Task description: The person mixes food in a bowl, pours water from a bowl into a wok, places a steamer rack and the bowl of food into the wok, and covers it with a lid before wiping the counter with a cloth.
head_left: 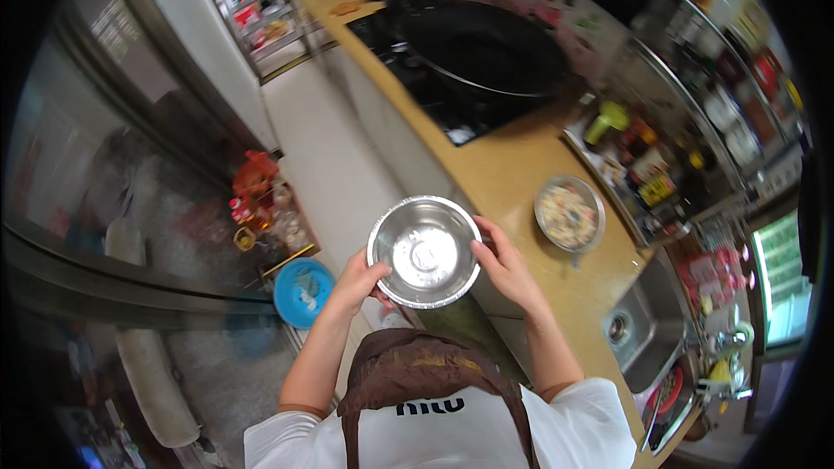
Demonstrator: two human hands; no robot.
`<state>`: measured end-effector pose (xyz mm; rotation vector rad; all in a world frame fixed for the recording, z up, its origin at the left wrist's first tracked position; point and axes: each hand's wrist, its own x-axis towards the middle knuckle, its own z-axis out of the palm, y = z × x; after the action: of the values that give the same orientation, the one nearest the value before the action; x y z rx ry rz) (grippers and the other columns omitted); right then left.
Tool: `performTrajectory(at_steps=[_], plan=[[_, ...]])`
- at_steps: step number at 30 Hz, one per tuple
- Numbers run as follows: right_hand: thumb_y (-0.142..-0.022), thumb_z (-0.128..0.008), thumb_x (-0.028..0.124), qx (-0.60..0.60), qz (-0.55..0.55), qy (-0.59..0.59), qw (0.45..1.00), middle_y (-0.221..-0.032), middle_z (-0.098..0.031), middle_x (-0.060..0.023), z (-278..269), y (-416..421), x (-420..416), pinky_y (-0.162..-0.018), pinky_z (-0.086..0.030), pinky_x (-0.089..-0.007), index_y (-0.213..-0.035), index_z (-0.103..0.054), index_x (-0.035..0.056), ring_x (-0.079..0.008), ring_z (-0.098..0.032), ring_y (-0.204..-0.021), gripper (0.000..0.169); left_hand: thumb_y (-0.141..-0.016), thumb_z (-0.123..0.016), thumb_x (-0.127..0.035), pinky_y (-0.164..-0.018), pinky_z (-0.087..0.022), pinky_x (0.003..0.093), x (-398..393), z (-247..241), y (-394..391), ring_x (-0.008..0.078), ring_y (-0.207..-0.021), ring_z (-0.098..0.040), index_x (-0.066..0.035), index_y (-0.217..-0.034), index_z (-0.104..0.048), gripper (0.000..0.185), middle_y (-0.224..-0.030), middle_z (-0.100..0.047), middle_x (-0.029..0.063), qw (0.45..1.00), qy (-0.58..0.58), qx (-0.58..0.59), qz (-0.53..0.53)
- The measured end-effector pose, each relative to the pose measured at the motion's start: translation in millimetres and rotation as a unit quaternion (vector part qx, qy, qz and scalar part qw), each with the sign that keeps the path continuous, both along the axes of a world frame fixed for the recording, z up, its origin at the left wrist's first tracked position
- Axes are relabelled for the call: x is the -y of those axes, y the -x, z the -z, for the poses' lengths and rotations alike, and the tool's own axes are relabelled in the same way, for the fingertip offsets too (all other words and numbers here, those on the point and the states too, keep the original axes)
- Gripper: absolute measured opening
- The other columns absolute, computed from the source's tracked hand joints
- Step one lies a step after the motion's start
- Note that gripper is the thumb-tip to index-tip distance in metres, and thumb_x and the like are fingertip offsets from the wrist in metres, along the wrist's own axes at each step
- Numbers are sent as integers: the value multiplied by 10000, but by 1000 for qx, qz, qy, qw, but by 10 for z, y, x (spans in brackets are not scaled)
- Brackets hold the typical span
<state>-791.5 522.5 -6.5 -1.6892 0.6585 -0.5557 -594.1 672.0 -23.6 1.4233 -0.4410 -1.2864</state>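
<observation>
Between both hands I hold a stainless steel bowl, its shiny inside facing up with nothing in it. My left hand grips the left rim, thumb over the edge and fingers curled underneath. On the opposite side, my right hand has its thumb and fingers on the rim. The bowl is in the air over the floor, in front of my brown apron. To its right, a second metal bowl rests on the wooden-coloured counter, filled with pale chopped food with some pinkish bits.
A large black wok sits on the black glass hob. Seasoning bottles fill a tray by the wall. The steel sink lies to the right. A blue basin and bagged goods stand on the floor at left.
</observation>
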Motion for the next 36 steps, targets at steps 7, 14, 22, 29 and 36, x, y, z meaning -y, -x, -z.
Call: performTrajectory(at_steps=[7, 14, 22, 29, 36], plan=[[-844, -548, 195, -10, -65, -95, 993, -972, -563, -100, 303, -1920, -77, -656, -439, -243, -1068, -420, -11, -82, -542, -721, 330, -735, -483, -57, -361, -497, 292, -300, 5, -1584, 189, -460, -571, 32, -1064, -416, 348, -736, -573, 127, 993, 0, -10, -120], [-810, -584, 148, -43, -61, -109, 991, -762, -497, -16, 590, -3234, 385, -516, -376, -203, -905, -411, 7, -35, -434, -583, 243, -817, -478, -51, -417, -512, 281, 128, 463, -2792, 151, -585, -600, 12, -1128, -406, 324, -868, -576, 105, 981, 34, -30, -191], [-803, -579, 132, 12, -56, -54, 997, -851, -489, -47, 642, -5355, 1618, -545, -425, -219, -914, -414, 8, -60, -493, -630, 235, -824, -482, -11, -453, -533, 268, 1357, 143, -4725, 173, -754, -598, -56, -1243, -298, 460, -1046, -519, 101, 980, 46, 129, -145], [-830, -551, 146, 41, -38, -158, 986, -768, -460, -10, 525, -6529, 2737, -527, -459, -222, -916, -373, 56, -51, -480, -646, 217, -831, -436, -62, -477, -545, 274, 2590, 178, -6070, 198, -725, -612, -17, -1195, -307, 390, -1021, -519, 138, 990, 57, 79, -100], [-832, -550, 133, 55, 37, -173, 983, -814, -523, -37, 877, -7491, 3821, -545, -462, -239, -938, -391, 58, -92, -530, -686, 205, -798, -390, -35, -448, -543, 277, 4067, 496, -7390, 250, -629, -631, -6, -1199, -263, 422, -987, -515, 208, 994, 44, 97, -15]])
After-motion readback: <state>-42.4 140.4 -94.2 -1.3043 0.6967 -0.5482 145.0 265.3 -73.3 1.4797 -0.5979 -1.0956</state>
